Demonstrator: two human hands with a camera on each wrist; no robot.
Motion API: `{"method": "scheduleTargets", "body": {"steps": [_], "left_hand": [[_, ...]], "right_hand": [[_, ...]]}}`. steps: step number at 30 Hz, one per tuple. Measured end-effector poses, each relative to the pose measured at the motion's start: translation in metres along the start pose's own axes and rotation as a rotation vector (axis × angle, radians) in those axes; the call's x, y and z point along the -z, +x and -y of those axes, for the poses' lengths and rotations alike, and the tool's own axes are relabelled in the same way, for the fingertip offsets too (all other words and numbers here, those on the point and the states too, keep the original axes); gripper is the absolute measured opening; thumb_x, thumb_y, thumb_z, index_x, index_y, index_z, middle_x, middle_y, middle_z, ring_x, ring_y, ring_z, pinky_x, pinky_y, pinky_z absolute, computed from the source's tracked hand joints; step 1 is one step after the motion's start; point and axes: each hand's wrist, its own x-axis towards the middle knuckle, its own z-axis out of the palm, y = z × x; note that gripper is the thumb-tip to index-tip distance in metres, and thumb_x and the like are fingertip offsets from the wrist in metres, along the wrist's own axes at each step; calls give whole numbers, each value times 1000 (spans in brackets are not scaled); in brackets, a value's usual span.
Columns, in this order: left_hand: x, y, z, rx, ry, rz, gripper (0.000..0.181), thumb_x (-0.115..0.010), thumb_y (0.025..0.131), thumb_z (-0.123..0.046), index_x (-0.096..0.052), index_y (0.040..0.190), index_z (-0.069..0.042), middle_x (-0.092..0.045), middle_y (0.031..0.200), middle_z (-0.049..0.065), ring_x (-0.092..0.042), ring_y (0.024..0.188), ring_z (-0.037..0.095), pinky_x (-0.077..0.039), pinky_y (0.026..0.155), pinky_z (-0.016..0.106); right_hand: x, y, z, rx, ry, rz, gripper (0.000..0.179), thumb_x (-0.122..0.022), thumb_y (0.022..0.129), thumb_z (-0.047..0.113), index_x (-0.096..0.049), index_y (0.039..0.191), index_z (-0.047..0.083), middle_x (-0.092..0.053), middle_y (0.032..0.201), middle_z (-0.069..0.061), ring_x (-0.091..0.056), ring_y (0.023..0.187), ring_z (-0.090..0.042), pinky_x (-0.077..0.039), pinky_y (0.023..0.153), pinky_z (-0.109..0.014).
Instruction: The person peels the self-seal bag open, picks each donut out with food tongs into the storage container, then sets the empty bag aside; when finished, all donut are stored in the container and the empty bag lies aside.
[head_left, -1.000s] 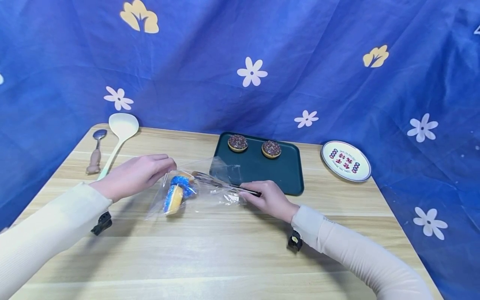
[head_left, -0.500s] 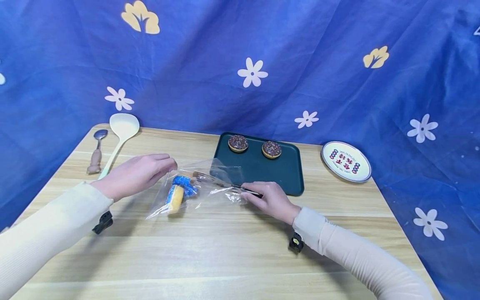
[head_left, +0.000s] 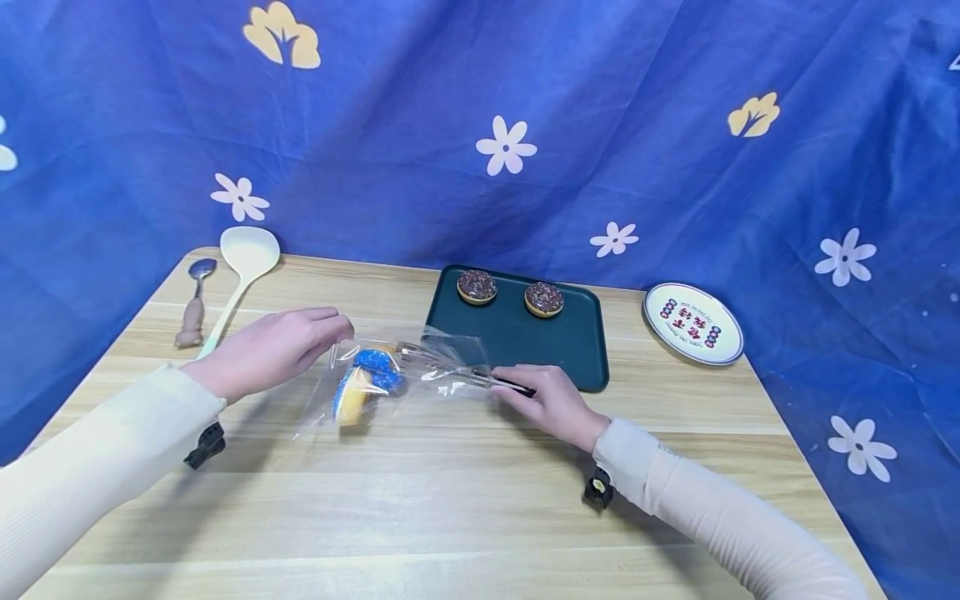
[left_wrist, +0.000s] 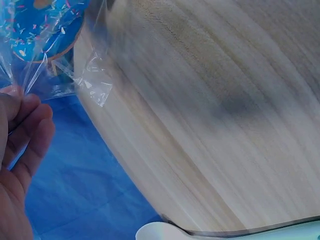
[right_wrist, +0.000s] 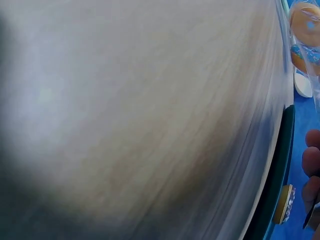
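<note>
My left hand (head_left: 288, 346) pinches the edge of a clear plastic bag (left_wrist: 95, 80), held above the table. Inside the bag are two blue-iced doughnuts with sprinkles; one doughnut (head_left: 377, 368) lies against the other (head_left: 351, 398), which is tipped on its side. From the right, my right hand (head_left: 551, 404) grips the black handle of slim metal tongs (head_left: 450, 367) whose front part reaches into the bag, tips beside the doughnuts. In the right wrist view only a few fingers (right_wrist: 312, 161) show at the right edge, and the tongs are mostly out of sight.
Behind the bag stands a dark green tray (head_left: 517, 342) with two chocolate-iced doughnuts (head_left: 543, 299). An oval plate (head_left: 693, 323) with red lettering is at the right. At the far left lie a white ladle (head_left: 250, 252) and a small spoon (head_left: 192, 317). A blue cloth hangs behind.
My right hand has drawn slightly right with the tongs, whose tips sit farther right in the bag. The doughnuts have shifted a little right. My left hand keeps its place.
</note>
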Motion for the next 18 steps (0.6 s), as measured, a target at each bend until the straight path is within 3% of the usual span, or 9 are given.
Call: {"method": "scheduleTargets", "body": {"steps": [7,18], "left_hand": [[1,1,-2,23,-34,14,17,-70,97,-2,-69,102,-18,-67,93,-6,-58,82,4,-58,74,33],[-5,5,-4,-4,-128,-64,18,-74,94,-1,-73,103,-17,-72,97,-5,-66,87,4,-61,76,32]], "right_hand": [[2,-3,0,-29,-2,19,33,-72,100,21,-74,130,7,-77,126,-11,-75,114,-25,-65,87,-37],[-7,0,-3,-36,34,23,32,-71,101,19,-74,129,4,-77,125,-12,-75,115,-26,-62,97,-42]]}}
